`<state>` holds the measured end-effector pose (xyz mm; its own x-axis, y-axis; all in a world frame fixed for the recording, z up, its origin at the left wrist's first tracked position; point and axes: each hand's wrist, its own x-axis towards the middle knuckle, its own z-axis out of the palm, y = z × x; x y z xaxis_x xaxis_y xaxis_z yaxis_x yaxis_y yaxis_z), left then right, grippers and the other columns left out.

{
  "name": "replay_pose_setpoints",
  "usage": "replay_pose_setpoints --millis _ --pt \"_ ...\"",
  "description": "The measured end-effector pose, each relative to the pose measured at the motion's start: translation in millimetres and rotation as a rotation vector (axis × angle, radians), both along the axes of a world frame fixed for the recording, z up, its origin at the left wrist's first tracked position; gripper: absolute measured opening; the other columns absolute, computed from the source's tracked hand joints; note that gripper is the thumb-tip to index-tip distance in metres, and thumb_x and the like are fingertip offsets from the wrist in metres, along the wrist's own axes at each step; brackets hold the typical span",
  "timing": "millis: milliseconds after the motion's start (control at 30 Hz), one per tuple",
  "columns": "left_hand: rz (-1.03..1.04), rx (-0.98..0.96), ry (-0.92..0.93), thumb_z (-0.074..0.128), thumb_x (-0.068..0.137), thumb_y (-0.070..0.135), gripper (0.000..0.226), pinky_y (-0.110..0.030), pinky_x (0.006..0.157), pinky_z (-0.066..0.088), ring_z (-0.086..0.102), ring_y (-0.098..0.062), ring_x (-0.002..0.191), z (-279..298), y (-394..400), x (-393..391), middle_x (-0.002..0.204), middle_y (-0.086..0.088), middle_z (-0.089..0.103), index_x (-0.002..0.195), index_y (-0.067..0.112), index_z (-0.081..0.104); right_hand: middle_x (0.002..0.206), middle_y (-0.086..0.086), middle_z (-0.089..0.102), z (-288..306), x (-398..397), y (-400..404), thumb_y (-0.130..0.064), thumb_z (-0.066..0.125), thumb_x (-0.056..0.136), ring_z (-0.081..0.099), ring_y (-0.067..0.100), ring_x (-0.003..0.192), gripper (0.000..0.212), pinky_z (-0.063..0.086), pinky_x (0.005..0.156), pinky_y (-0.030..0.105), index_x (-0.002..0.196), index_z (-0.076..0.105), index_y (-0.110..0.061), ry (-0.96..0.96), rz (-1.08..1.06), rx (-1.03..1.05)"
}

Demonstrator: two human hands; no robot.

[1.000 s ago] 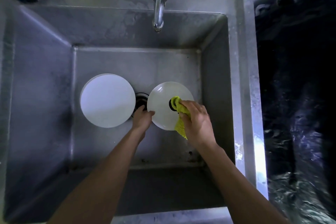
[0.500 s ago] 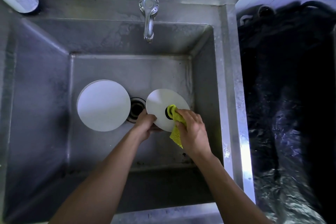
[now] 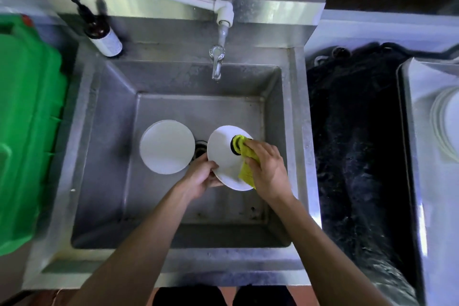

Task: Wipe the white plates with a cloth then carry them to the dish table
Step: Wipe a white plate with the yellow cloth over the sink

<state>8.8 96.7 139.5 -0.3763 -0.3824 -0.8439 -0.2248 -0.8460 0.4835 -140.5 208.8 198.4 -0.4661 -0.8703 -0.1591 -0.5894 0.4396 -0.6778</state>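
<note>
While our left hand curls round the near-left rim of the white plate over the sink, our right hand pinches the yellow cloth against its right side.

1. Both forearms reach forward and down from the lower edge of the view, bare, converging toward the middle.
2. The left hand has its fingers curled, its grip closed on the near-left rim of a white plate.
3. The right hand lies knuckles up, fingers bent, pressing a yellow cloth onto that plate.
</note>
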Motion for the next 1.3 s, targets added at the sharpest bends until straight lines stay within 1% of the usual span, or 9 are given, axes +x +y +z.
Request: replay_pose_setpoints --millis 133,267,433,500,633,767,967,1100,1300 --pt "0.008 -0.05 0.084 0.045 0.087 -0.005 0.051 -0.046 0.074 0.059 0.069 -0.024 0.077 39 13 14 0.099 -0.009 0.07 0.131 0.016 0.06 0.134 0.0 0.063 30 4 -6 -0.008 0.061 0.094 0.053 0.03 0.119 0.039 0.046 0.099 0.049 0.133 0.062 -0.017 0.056 0.1 -0.077" --pt "0.056 -0.084 0.165 0.054 0.076 0.001 0.056 -0.041 0.07 0.057 0.067 -0.033 0.093 72 24 24 0.113 -0.019 0.069 0.131 0.012 0.06 0.135 0.002 0.062 46 15 -9 -0.01 0.063 0.094 0.054 0.031 0.119 0.04 0.045 0.098 0.047 0.133 0.063 -0.014 0.104 0.225 -0.118" --pt "0.122 -0.153 0.216 0.047 0.086 -0.007 0.051 -0.043 0.072 0.058 0.068 -0.038 0.103 94 32 36 0.122 -0.024 0.068 0.13 0.012 0.063 0.137 0.005 0.06 55 21 -11 -0.015 0.065 0.093 0.055 0.032 0.122 0.04 0.045 0.099 0.049 0.133 0.063 -0.012 0.16 0.344 -0.192" --pt "0.137 -0.175 0.224 0.05 0.082 -0.003 0.051 -0.044 0.073 0.058 0.069 -0.037 0.103 100 35 41 0.122 -0.023 0.068 0.129 0.013 0.064 0.14 0.003 0.058 58 20 -10 -0.02 0.064 0.094 0.054 0.03 0.125 0.041 0.045 0.102 0.048 0.135 0.061 -0.016 0.228 0.373 -0.248" --pt "0.154 -0.194 0.22 0.057 0.072 0.006 0.058 -0.045 0.071 0.059 0.07 -0.035 0.102 112 38 49 0.121 -0.021 0.069 0.129 0.012 0.064 0.155 0.001 0.043 59 11 -3 -0.034 0.053 0.098 0.039 0.028 0.143 0.049 0.029 0.114 0.051 0.146 0.048 -0.023 0.429 0.559 -0.301" --pt "0.131 -0.222 0.236 0.058 0.071 0.006 0.057 -0.046 0.07 0.059 0.068 -0.037 0.103 122 40 51 0.12 -0.022 0.069 0.127 0.01 0.066 0.163 0.0 0.031 57 4 1 -0.041 0.046 0.101 0.028 0.026 0.15 0.053 0.021 0.12 0.054 0.151 0.043 -0.022 0.485 0.707 -0.29" --pt "0.068 -0.283 0.268 0.057 0.071 0.002 0.05 -0.046 0.069 0.06 0.071 -0.037 0.099 139 43 45 0.118 -0.023 0.071 0.117 0.013 0.072 0.168 0.005 0.017 66 -2 2 -0.04 0.04 0.103 0.01 0.024 0.156 0.059 0.013 0.124 0.053 0.156 0.034 -0.014 0.454 0.616 -0.341" --pt "0.034 -0.31 0.289 0.058 0.071 -0.001 0.052 -0.047 0.07 0.06 0.07 -0.038 0.101 149 46 40 0.119 -0.024 0.07 0.121 0.006 0.069 0.166 0.005 0.022 73 0 3 -0.037 0.033 0.106 0.008 0.024 0.156 0.057 0.016 0.123 0.055 0.156 0.032 -0.011 0.423 0.51 -0.317" --pt "0.008 -0.345 0.266 0.059 0.07 -0.001 0.051 -0.043 0.066 0.059 0.069 -0.035 0.094 155 54 34 0.107 -0.021 0.07 0.12 0.001 0.067 0.167 0.004 0.019 70 5 16 -0.033 0.027 0.108 0.006 0.023 0.156 0.055 0.014 0.124 0.053 0.157 0.029 -0.01 0.433 0.626 -0.354"
